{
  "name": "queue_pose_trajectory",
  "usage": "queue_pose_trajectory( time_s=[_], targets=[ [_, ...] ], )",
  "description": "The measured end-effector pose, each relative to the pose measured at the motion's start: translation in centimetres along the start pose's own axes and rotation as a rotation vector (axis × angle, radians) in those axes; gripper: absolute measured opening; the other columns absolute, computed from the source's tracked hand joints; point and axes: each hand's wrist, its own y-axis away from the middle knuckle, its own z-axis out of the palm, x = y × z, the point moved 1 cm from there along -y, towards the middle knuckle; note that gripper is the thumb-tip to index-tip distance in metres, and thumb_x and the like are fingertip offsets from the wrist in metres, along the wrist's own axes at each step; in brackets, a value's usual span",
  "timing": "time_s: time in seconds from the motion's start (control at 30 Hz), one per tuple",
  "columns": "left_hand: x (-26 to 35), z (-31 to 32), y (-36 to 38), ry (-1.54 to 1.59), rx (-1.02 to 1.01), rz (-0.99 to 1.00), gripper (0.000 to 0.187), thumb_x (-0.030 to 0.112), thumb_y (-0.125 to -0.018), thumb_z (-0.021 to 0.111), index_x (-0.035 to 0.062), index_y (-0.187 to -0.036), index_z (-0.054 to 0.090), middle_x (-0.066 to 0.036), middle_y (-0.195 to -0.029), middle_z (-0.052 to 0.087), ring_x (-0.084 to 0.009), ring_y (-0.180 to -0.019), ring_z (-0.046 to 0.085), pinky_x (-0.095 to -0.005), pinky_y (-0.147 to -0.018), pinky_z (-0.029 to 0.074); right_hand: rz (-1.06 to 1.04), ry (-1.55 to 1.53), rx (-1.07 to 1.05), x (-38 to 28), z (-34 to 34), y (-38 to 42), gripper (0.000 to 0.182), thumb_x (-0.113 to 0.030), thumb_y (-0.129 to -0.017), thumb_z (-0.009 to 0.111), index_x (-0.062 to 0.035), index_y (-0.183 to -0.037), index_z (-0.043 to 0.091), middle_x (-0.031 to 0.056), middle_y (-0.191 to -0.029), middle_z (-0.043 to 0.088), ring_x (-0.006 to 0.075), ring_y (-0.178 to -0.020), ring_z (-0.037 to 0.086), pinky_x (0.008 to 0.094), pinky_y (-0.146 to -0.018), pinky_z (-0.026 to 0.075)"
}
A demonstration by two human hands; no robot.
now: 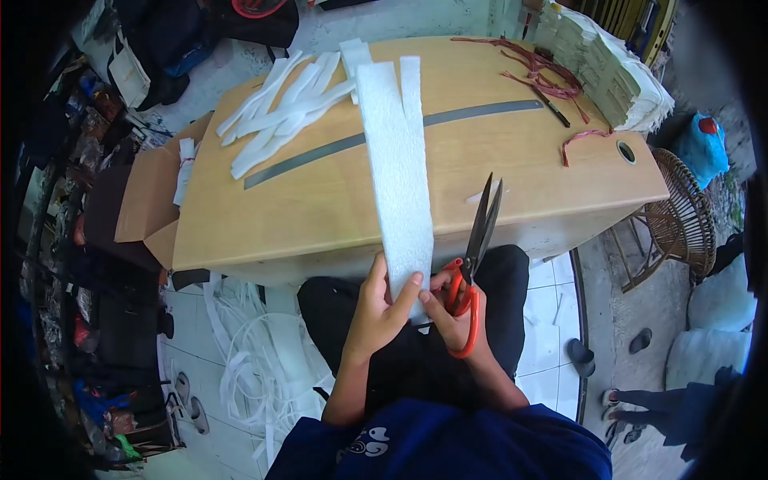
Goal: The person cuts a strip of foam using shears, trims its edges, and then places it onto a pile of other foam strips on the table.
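A long white foam strip [396, 160] stands out from my hands over the table, split by a slit at its far end. My left hand [382, 308] grips its near end, thumb on top. My right hand [460, 316] pinches the strip's near right edge and also carries scissors [480, 240] with orange handles round its fingers. The blades point away, slightly apart, to the right of the strip and not touching it. Beneath the strip a steel ruler [312, 158] lies across the table.
On the wooden table [544, 172] lie cut white strips [280, 112], red string [552, 76], a black pen [552, 106] and a paper stack [612, 72]. An open cardboard box [148, 192] stands left, a wicker chair [680, 212] right. White scraps [248, 360] cover floor at left. A person [680, 408] stands lower right.
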Motion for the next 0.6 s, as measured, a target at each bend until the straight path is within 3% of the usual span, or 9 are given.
queue_pose_trajectory(
  time_s=[0.13,0.33,0.4,0.6],
  targets=[
    [-0.3,-0.4,0.2,0.000,-0.064,-0.068,0.029,0.008,-0.092,0.053,-0.0029,-0.118,0.045,-0.008,-0.102,0.058,-0.0098,-0.091,0.056,-0.0255,-0.077,0.046,-0.012,0.060,0.012,-0.5,-0.1,-0.5,0.017,-0.006,-0.081,0.068,-0.0020,-0.088,0.054,-0.0078,-0.054,0.039,-0.0010,-0.048,0.033,0.0183,-0.045,0.027],
    [0.3,-0.6,-1.0,0.070,0.024,-0.100,0.024,0.009,-0.092,0.055,-0.0019,-0.112,0.048,-0.006,-0.092,0.059,-0.0082,-0.072,0.056,-0.0236,-0.057,0.047,0.039,-0.024,-0.070,1.0,-0.8,0.3,0.025,-0.010,-0.081,0.068,-0.0007,-0.096,0.050,-0.0017,-0.069,0.049,0.0010,-0.050,0.038,0.0184,-0.047,0.030],
    [0.3,-0.8,-1.7,0.108,0.111,-0.013,0.021,0.009,-0.091,0.056,-0.0012,-0.108,0.050,-0.005,-0.087,0.058,-0.0081,-0.065,0.054,-0.0230,-0.051,0.044,0.043,-0.052,-0.104,1.6,-1.3,1.1,0.028,-0.012,-0.081,0.067,-0.0003,-0.099,0.049,0.0002,-0.074,0.050,0.0021,-0.052,0.040,0.0190,-0.048,0.032],
    [0.6,-1.1,-2.4,0.127,0.094,0.016,0.020,0.012,-0.091,0.058,0.0004,-0.106,0.053,-0.004,-0.089,0.059,-0.0075,-0.076,0.055,-0.0244,-0.062,0.048,0.185,0.012,-0.303,2.3,-1.5,4.0,0.033,-0.020,-0.085,0.063,0.0006,-0.104,0.046,0.0049,-0.078,0.053,0.0089,-0.061,0.049,0.0244,-0.057,0.041]
  ],
)
